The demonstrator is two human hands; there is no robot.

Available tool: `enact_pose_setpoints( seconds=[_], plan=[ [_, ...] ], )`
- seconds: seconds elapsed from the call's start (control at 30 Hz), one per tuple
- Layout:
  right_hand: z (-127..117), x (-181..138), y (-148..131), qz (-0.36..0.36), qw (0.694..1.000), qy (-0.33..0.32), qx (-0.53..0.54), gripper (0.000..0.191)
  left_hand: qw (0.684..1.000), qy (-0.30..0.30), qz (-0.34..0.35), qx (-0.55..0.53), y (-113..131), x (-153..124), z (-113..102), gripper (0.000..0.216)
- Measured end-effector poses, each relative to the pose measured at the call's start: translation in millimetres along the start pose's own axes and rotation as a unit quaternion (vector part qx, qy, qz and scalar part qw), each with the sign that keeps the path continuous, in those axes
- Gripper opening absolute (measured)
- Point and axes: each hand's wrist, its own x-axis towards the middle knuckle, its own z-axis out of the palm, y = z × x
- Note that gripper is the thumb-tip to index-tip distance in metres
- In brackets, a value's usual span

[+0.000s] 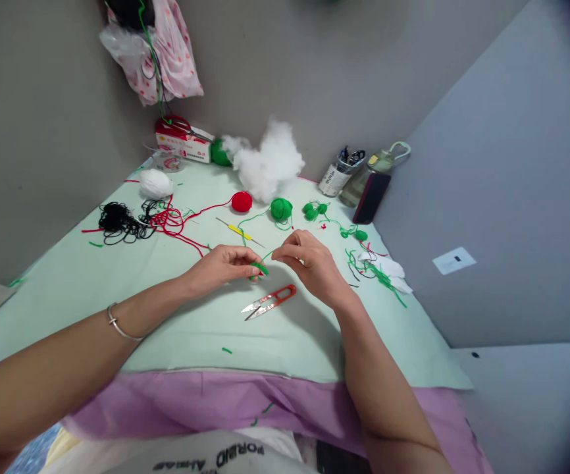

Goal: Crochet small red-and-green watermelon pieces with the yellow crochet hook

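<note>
— What have the hands got?

— I see my left hand pinching a small green crocheted piece between thumb and fingertips, closed on it just above the pale green table cover. My right hand sits just beside it with the fingers curled in and pinched together; I cannot tell whether it grips a strand of the green yarn or only touches the piece.

— And around them?

— Red-handled thread snips lie on the cover just in front of both hands, touching neither. Behind the hands lie a yellow-handled crochet hook, a green yarn ball and a red yarn ball. White stuffing sits by the wall, black yarn well to the left.
</note>
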Motion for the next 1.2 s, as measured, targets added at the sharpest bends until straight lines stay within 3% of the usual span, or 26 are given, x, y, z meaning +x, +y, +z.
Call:
enact_pose_setpoints(
  seconds=[0.33, 0.73, 0.9, 1.03, 1.2],
  plan=[
    [2.0, 0.4, -2.5, 0.007, 1.0, -0.028, 0.006, 0.019, 1.0, -0.005, -0.008, -0.005, 1.5, -0.5, 1.0, 0.023],
    [11.0, 2.0, -0.7, 0.069, 0.983, -0.018, 0.169, 0.017, 0.998, 0.004, 0.018, -0.059, 6.2, -1.1, 1.5, 0.02],
    [17.3, 0.7, -11.0, 0.109, 0.977, 0.003, 0.181, 0.017, 0.997, 0.014, 0.023, -0.068, 2.2, 0.1, -0.3, 0.021],
    [15.9, -1.9, -19.8, 0.063, 0.984, -0.028, 0.167, 0.025, 0.997, 0.027, 0.024, -0.074, 1.4, 1.4, 0.7, 0.024],
    [21.8, -2.5, -18.7, -0.015, 0.999, -0.029, 0.026, 0.019, 0.997, 0.047, 0.013, -0.058, 5.1, 0.9, 4.3, 0.025]
  ],
)
